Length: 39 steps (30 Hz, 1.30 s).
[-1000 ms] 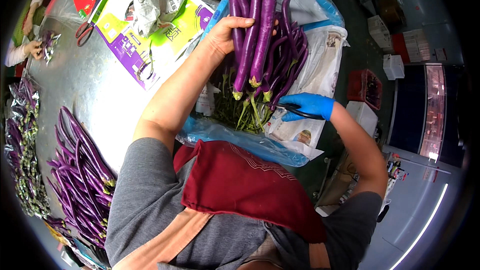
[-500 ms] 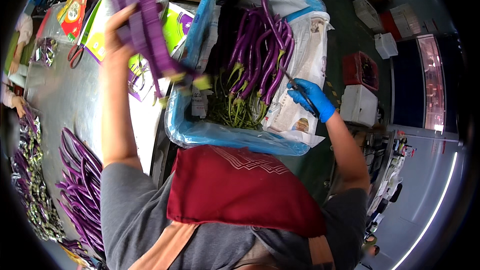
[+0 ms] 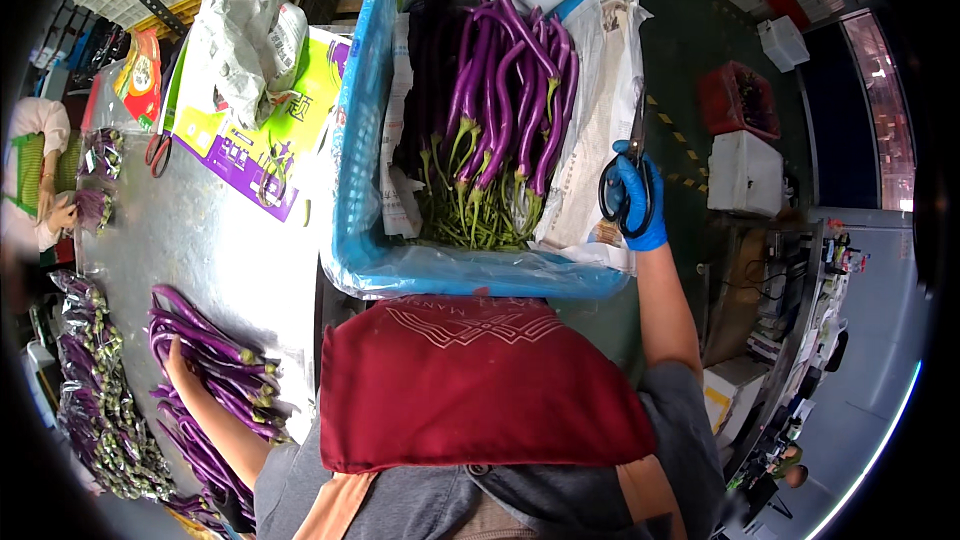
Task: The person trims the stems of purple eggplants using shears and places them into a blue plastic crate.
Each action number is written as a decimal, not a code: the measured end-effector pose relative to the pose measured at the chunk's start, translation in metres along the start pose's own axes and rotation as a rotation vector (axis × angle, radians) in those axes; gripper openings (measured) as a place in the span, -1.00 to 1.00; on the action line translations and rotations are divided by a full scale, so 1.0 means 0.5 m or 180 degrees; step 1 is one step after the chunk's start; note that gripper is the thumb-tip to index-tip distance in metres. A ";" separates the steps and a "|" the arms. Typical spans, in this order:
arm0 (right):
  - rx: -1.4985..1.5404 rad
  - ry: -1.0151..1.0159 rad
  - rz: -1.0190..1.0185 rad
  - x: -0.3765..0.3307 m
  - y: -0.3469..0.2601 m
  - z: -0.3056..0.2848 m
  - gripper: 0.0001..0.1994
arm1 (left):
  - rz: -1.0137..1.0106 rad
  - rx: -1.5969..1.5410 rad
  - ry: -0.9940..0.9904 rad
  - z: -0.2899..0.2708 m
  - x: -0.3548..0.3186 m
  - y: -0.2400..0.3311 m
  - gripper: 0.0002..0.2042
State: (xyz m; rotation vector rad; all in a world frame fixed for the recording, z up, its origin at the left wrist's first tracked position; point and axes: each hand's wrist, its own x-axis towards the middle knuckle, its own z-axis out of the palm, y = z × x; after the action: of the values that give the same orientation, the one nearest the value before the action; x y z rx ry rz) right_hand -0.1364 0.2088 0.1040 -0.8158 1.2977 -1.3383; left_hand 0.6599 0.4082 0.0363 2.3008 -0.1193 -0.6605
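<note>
Long purple eggplants (image 3: pixel 215 330) lie in a pile on the metal table at my left. My bare left hand (image 3: pixel 180 365) is closed around some of them on top of the pile, its fingers partly hidden. To the right, my blue-gloved right hand (image 3: pixel 640 202) holds a pair of scissors (image 3: pixel 606 190) by their black handles, blades pointing away from me. It is beside the right rim of a blue crate (image 3: pixel 350 230) lined with plastic and newspaper. More long eggplants (image 3: pixel 500 90) fill the crate, stem ends toward me, with cut green stems (image 3: pixel 470 230) at its near end.
A green and purple printed sheet (image 3: pixel 240 175) on the table (image 3: pixel 130 230) bears crumpled newspaper (image 3: pixel 245 50). Red-handled scissors (image 3: pixel 158 152) lie nearby. Bagged eggplants (image 3: pixel 100 400) line the far left, where another person (image 3: pixel 40 160) handles a bag. White boxes (image 3: pixel 745 173) and a red crate (image 3: pixel 738 100) stand at right.
My left hand has brought a bunch of eggplants from above the table down onto the left pile. My right hand, with the scissors, has drawn back from the crate's eggplants to its right rim.
</note>
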 end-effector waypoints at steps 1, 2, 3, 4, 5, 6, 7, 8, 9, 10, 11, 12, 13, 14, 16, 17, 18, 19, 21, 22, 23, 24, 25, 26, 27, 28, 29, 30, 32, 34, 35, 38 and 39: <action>0.0124 -0.0045 -0.0018 -0.003 -0.002 -0.005 -0.78 | 0.0543 0.0920 0.0610 -0.022 0.037 0.018 -0.54; 0.0119 -0.0022 -0.0055 -0.008 0.000 -0.013 -0.78 | 0.1550 0.1814 0.0774 -0.027 0.063 0.059 -0.50; 0.0115 0.0015 -0.0121 -0.016 0.004 -0.019 -0.77 | 0.2064 0.1201 0.0800 0.010 0.051 0.115 -0.51; 0.0111 0.0029 -0.0208 -0.020 0.007 -0.022 -0.76 | 0.2555 0.0545 0.0826 0.066 0.011 0.188 -0.51; 0.0129 0.0061 -0.0171 -0.023 0.010 -0.023 -0.74 | 0.2287 0.0275 0.0314 0.145 -0.094 0.279 -0.51; 0.0215 -0.0070 -0.0148 -0.004 0.016 -0.004 -0.73 | 0.1920 0.0022 -0.0095 0.211 -0.224 0.342 -0.51; 0.0338 -0.0137 -0.0169 0.000 0.017 0.002 -0.72 | 0.2114 -0.0086 -0.0651 0.278 -0.309 0.392 -0.54; 0.0443 -0.0144 -0.0197 -0.002 0.017 0.001 -0.70 | 0.2357 -0.0079 -0.1269 0.367 -0.391 0.442 -0.56; 0.0529 -0.0071 -0.0271 -0.004 0.019 0.000 -0.71 | 0.2413 0.0006 -0.1657 0.467 -0.453 0.474 -0.58; 0.0681 0.0008 -0.0277 -0.005 0.018 -0.009 -0.72 | 0.2421 0.0098 -0.2410 0.568 -0.509 0.493 -0.60; 0.0803 0.0043 -0.0262 -0.006 0.012 -0.017 -0.73 | 0.2529 0.0268 -0.2810 0.672 -0.577 0.495 -0.62; 0.0901 0.0100 -0.0247 -0.010 0.008 -0.024 -0.73 | 0.2450 0.0629 -0.3589 0.769 -0.659 0.502 -0.63; 0.0969 0.0147 -0.0281 -0.012 0.008 -0.029 -0.74 | 0.2658 0.0811 -0.4173 0.860 -0.726 0.496 -0.61; 0.0975 0.0150 -0.0310 -0.011 0.006 -0.033 -0.74 | 0.2728 0.0849 -0.4522 0.948 -0.782 0.483 -0.63; 0.1015 0.0091 -0.0319 -0.010 0.006 -0.027 -0.73 | 0.3096 0.1072 -0.4518 1.128 -0.816 0.458 -0.64; 0.0963 0.0111 -0.0202 -0.012 0.002 -0.029 -0.71 | 0.3199 0.1447 -0.4297 1.195 -0.852 0.465 -0.63; 0.1039 0.0084 -0.0140 -0.012 0.009 -0.033 -0.72 | 0.3303 0.1811 -0.4063 1.254 -0.885 0.474 -0.61; 0.1360 -0.0079 -0.0057 -0.008 0.019 -0.043 -0.72 | 0.3640 0.2113 -0.3664 1.318 -0.904 0.473 -0.58; 0.1365 -0.0069 0.0007 -0.009 0.025 -0.040 -0.72 | 0.4324 0.2336 -0.2791 1.441 -0.868 0.431 -0.58; 0.1313 -0.0115 -0.0110 -0.004 0.027 -0.046 -0.71 | 0.4149 0.2220 -0.2749 1.448 -0.888 0.427 -0.60; 0.1360 -0.0113 -0.0153 -0.004 0.026 -0.046 -0.70 | 0.3951 0.2116 -0.2664 1.421 -0.908 0.437 -0.62; 0.1404 -0.0120 -0.0193 -0.002 0.026 -0.046 -0.70 | 0.3748 0.2009 -0.2567 1.402 -0.916 0.437 -0.65; 0.1304 -0.0144 -0.0153 -0.002 0.022 -0.042 -0.69 | 0.3686 0.1378 -0.2409 1.378 -0.898 0.431 -0.71; 0.1409 -0.0148 -0.0100 -0.002 0.022 -0.045 -0.69 | 0.3701 0.0784 -0.2371 1.363 -0.900 0.424 -0.74; 0.1512 -0.0157 -0.0043 -0.003 0.023 -0.046 -0.69 | 0.3780 0.0639 -0.2556 1.336 -0.891 0.416 -0.64; 0.1625 -0.0157 -0.0019 0.000 0.021 -0.050 -0.69 | 0.3888 0.0485 -0.2749 1.285 -0.911 0.422 -0.52; 0.1660 -0.0057 0.0072 0.000 0.023 -0.051 -0.68 | 0.3720 0.0466 -0.2848 1.233 -0.935 0.422 -0.41; 0.1653 -0.0068 0.0047 0.001 0.017 -0.052 -0.68 | 0.3535 0.0446 -0.2937 1.187 -0.949 0.409 -0.30; 0.1605 -0.0137 0.0016 0.003 0.003 -0.046 -0.67 | 0.3606 0.0976 -0.2700 1.159 -0.943 0.338 -0.22; 0.1590 -0.0180 0.0028 0.001 0.009 -0.045 -0.68 | 0.3107 0.1700 -0.2838 1.182 -0.949 0.275 -0.20; 0.1617 -0.0248 0.0065 0.000 0.012 -0.043 -0.68 | 0.3482 0.1942 -0.2278 1.208 -0.946 0.241 -0.19; 0.1648 -0.0345 0.0236 -0.001 0.013 -0.049 -0.67 | 0.3716 0.2631 -0.1395 1.255 -1.013 0.216 -0.16; 0.1644 -0.0378 0.0254 -0.001 0.020 -0.052 -0.66 | 0.3651 0.2742 -0.1339 1.265 -1.018 0.218 -0.15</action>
State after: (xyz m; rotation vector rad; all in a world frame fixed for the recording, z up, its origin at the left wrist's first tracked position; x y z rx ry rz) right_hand -0.1589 0.2168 0.0899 -0.4691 0.8257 -1.4490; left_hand -0.0802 0.0691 -0.0556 2.2194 -2.0525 -0.4631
